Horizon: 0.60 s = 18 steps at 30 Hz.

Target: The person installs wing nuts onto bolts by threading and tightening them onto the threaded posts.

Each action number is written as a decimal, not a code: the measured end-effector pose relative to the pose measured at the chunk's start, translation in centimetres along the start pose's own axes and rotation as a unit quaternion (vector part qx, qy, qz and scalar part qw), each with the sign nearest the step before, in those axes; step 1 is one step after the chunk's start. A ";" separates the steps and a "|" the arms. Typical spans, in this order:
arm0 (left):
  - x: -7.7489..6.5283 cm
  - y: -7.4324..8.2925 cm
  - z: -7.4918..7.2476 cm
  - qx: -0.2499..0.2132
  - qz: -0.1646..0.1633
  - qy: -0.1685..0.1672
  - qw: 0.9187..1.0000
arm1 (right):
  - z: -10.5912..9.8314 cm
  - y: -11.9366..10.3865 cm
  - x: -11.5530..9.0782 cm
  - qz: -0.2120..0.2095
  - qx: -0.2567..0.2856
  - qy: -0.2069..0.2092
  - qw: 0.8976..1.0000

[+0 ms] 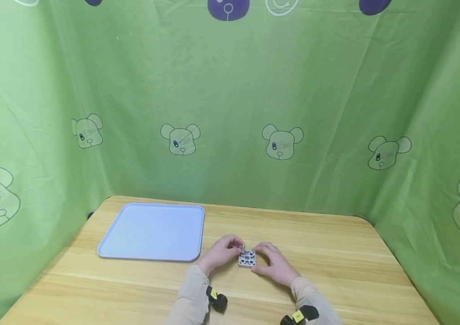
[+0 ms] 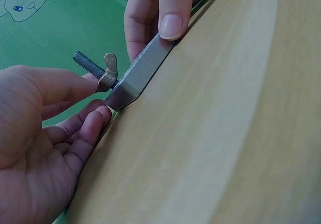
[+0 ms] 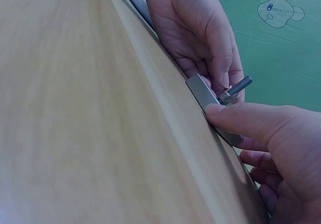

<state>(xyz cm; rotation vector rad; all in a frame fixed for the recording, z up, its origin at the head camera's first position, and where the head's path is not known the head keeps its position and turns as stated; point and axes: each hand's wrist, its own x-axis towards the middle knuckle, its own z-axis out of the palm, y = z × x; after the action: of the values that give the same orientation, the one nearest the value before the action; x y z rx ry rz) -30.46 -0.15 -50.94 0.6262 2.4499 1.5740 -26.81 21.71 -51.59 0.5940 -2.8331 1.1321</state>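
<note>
A small square metal block (image 1: 247,265) with round holes in its top lies on the table. A threaded bolt (image 2: 86,63) stands up from its far left corner, with a wing nut (image 2: 110,66) low on the thread. My left hand (image 1: 222,253) pinches the wing nut between thumb and forefinger, its other fingers curled beside the block's corner. My right hand (image 1: 275,265) grips the block from the right, thumb on the near side and fingers at the far side. In the right wrist view, the left hand's fingertips partly hide the wing nut.
A pale blue tray (image 1: 152,257) lies on the wooden table (image 1: 319,239), left of the hands. Green curtain (image 1: 230,180) with bear-head drawings hangs behind the table and at both sides.
</note>
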 end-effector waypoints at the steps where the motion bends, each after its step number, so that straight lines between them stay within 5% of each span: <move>1: 0.0 0.0 0.0 -0.014 -0.007 0.002 1.000 | 0.0 0.0 0.0 -0.002 -0.001 0.000 1.000; 6: -0.2 0.0 0.0 -0.057 -0.022 0.015 0.998 | 0.1 0.1 0.0 -0.010 -0.004 0.000 1.000; 18: 0.1 0.0 0.1 -0.031 -0.014 0.007 0.999 | 0.1 0.3 0.1 -0.009 -0.007 -0.001 1.000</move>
<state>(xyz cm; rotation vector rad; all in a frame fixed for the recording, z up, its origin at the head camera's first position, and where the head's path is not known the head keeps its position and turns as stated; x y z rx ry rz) -30.52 -0.05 -50.99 0.5694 2.3999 1.6416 -26.98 21.81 -51.82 0.6175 -2.8296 1.1073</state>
